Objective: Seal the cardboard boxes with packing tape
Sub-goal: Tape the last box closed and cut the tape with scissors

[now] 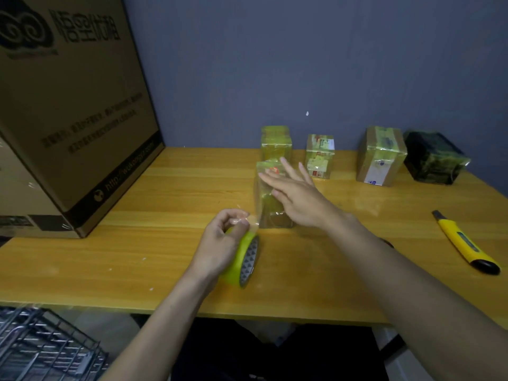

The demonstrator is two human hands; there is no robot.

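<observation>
A small tape-wrapped cardboard box (268, 215) stands upright near the middle of the wooden table (154, 243). My right hand (297, 193) reaches over it with fingers straight and spread, lying against its right side. My left hand (222, 243) grips a yellow-green roll of packing tape (246, 259) standing on edge, and its fingertips pinch the clear tape end, which runs to the box's lower left corner. Behind stand three more taped boxes: one (275, 141) directly behind, one (320, 156) to its right, and a larger one (380, 156).
A big brown printed carton (68, 111) fills the table's left side. A dark wrapped box (434, 160) sits at the far right. A yellow utility knife (464, 243) lies at the right. A wire basket (41, 347) sits below the table's front left edge.
</observation>
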